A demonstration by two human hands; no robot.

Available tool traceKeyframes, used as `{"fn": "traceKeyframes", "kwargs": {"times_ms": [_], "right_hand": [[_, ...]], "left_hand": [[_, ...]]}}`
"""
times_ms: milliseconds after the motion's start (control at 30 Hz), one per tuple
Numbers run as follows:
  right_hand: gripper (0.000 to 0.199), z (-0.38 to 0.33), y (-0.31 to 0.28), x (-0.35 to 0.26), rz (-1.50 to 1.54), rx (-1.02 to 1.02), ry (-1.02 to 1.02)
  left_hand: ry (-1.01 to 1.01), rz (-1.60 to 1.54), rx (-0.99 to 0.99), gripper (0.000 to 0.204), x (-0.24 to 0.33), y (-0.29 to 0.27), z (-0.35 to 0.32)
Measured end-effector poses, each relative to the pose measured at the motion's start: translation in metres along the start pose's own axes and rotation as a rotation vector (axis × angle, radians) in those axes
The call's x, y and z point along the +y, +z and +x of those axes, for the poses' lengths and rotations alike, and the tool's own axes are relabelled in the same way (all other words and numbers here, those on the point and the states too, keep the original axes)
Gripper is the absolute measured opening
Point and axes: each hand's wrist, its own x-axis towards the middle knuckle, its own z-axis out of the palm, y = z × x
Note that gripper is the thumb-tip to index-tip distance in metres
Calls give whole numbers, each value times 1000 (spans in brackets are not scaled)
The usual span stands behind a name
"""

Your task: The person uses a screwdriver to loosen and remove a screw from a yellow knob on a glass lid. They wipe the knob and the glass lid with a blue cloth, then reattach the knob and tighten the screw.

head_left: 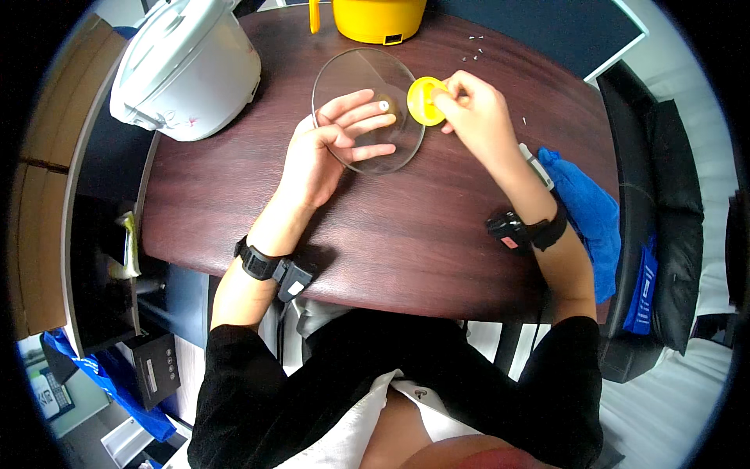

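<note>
A round clear glass lid [367, 66] is held over the table by my left hand [328, 144]. My fingers are spread and show through the glass, the thumb bent near its left part. By my fingertips, around the lid's middle, is a small whitish spot [383, 105]; I cannot tell what it is. A round yellow lid knob [422, 102] with a raised grip is pinched between the thumb and fingers of my right hand [471, 102]. The knob is at the right rim of the glass; whether they touch is unclear.
A white rice cooker [195, 78] stands at the back left of the dark wooden table [375, 242]. At the back is a yellow pot [377, 19] with a handle. Small white bits [475, 53] lie at the back right. A blue cloth [582, 207] and a grey-white object [537, 168] are beside my right forearm.
</note>
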Motion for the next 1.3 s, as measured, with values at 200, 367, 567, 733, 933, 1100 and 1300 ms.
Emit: {"fn": "traceKeyframes", "kwargs": {"times_ms": [200,367,567,733,933,1100,1300], "right_hand": [[29,-3,27,-4,387,-81,371],[38,-14,37,-10,672,-199,493],[39,-20,45,-13,991,-205,523],[46,-22,45,-21,1182,-201,607],[72,-22,34,-21,1475,-211,554],[61,-19,28,-27,1395,-202,531],[48,-21,28,-30,1357,-157,444]], "left_hand": [[146,325,82,65,5,8,-4],[389,832,20,59,10,5,-6],[760,1481,-202,55,21,6,1],[787,1736,-198,54,25,15,-6],[818,1893,-183,51,25,15,-6],[761,1974,-118,57,26,19,-11],[732,1996,-76,57,27,19,-12]]}}
